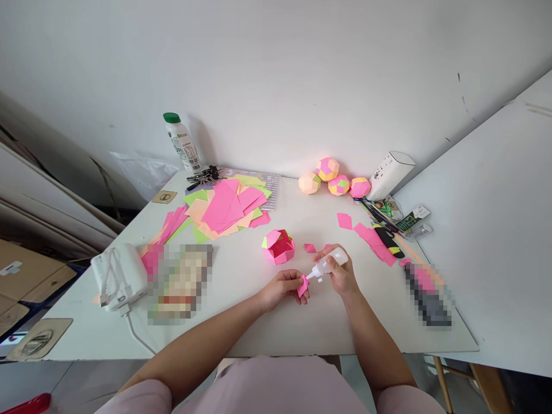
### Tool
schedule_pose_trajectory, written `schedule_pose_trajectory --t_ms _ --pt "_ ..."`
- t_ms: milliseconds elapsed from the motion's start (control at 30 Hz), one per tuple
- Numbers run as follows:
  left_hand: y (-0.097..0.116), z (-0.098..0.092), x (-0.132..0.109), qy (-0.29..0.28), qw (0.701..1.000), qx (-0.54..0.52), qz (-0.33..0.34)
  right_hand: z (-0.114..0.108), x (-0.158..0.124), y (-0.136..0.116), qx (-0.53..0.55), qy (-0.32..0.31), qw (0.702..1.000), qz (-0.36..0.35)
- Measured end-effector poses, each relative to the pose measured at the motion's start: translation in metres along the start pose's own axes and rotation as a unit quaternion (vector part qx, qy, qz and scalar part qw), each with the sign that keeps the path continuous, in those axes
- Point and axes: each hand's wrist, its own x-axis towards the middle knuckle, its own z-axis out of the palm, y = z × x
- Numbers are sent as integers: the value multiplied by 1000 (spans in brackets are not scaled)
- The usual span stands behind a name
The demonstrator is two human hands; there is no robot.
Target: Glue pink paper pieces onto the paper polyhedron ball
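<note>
Between its closed fingers, my left hand [284,287] pinches a small pink paper piece [303,286]. My right hand [342,276] grips a white glue bottle [330,263], tilted so its thin nozzle meets the upper edge of that piece. Just beyond my left hand sits a partly built paper ball [279,247], mostly pink with a green patch and an opening that shows its hollow inside. A folded pink paper diamond [309,248] lies on the table near the glue bottle, and another pink bit is partly hidden behind my right hand.
Finished paper balls [328,169] cluster by the wall. Coloured paper sheets [228,207] are heaped at the back left, near a green-capped bottle [183,141]. A white power bank [118,276] with a cable lies left. A utility knife [388,241] and pink strips lie right.
</note>
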Motion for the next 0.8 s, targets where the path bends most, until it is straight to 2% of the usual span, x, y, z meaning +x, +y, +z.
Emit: schedule_pose_trajectory --t_ms 267,567,800 --pt "1 1 0 6 1000 3 -2 0 0 -4 -13 -36 999 -8" --pt "-1 -2 1 -6 1000 4 1 1 0 -2 -8 -22 999 -32" --pt "0 0 -1 -1 1000 6 -1 1 0 -3 -3 -36 999 -12"
